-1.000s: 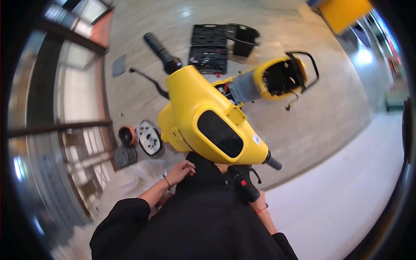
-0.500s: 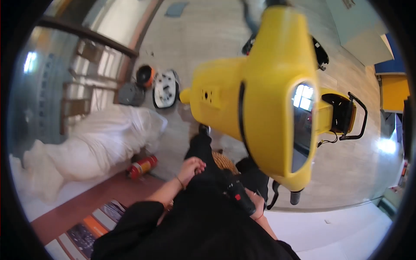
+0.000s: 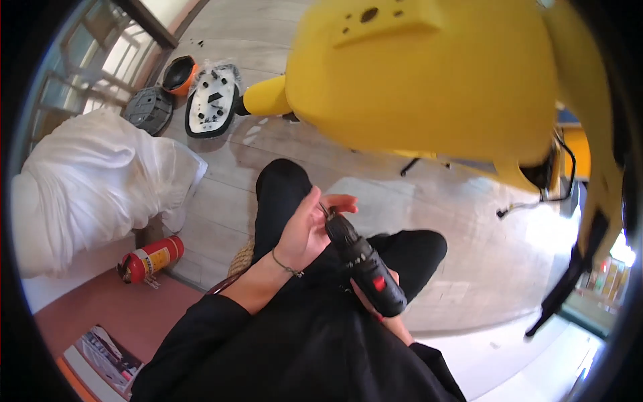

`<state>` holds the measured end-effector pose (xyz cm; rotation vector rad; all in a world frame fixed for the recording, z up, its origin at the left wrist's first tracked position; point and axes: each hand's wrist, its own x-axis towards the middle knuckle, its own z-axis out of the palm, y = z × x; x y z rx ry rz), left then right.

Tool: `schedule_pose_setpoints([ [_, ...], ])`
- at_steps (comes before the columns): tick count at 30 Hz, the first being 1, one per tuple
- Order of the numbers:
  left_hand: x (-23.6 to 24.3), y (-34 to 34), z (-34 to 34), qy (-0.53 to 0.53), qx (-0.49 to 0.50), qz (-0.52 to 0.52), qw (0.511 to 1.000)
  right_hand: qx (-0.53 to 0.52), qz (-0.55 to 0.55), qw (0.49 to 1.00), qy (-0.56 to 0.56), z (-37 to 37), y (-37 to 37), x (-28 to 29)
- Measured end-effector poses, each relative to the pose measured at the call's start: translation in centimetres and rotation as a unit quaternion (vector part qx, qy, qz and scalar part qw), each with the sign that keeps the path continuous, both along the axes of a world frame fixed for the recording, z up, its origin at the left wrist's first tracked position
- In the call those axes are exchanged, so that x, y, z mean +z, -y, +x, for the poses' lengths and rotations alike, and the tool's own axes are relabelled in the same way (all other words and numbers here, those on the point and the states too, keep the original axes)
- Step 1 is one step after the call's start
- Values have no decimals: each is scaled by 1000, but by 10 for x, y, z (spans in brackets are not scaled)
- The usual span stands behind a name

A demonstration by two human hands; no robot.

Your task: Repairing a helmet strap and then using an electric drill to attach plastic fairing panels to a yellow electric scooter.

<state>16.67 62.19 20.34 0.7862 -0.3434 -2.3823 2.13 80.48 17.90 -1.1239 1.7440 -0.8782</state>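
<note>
A black cordless drill (image 3: 362, 264) with a red patch on its body lies across my lap, its chuck pointing up and left. My right hand (image 3: 395, 318) is wrapped round its grip, mostly hidden beneath the drill body. Beside the chuck, my left hand (image 3: 301, 234) is open, thumb and fingers apart around the drill's tip. A thin bit (image 3: 323, 210) shows between them; whether the fingers touch it I cannot tell. Ahead and above looms the large yellow body (image 3: 429, 87) of a scooter-like vehicle, apart from both hands.
A red fire extinguisher (image 3: 153, 259) lies at left beside a white-draped bundle (image 3: 100, 181). Farther off sit a white-and-black panel (image 3: 213, 104), a grey part (image 3: 149, 110) and an orange-and-black round part (image 3: 179, 75). A black lever (image 3: 559, 295) hangs at right.
The drill and my right hand have come up, chuck nearer my left hand. My left hand has unfolded from a closed pose beside the chuck. The yellow body now fills more of the upper view.
</note>
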Motion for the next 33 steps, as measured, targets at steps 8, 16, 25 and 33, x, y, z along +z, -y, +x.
schedule_pose_setpoints([
  [8,56,-71,43,-127,-117,-201,964,32,-67,980,183,34,-51,30],
  [16,51,-113,20,-31,-56,-274,960,67,-205,971,100,27,-76,35],
  [25,27,-111,-15,282,-128,-243,919,-87,-280,956,10,13,-85,7],
  [33,26,-102,-40,121,-126,-126,976,-22,-268,959,-93,-42,-82,4],
])
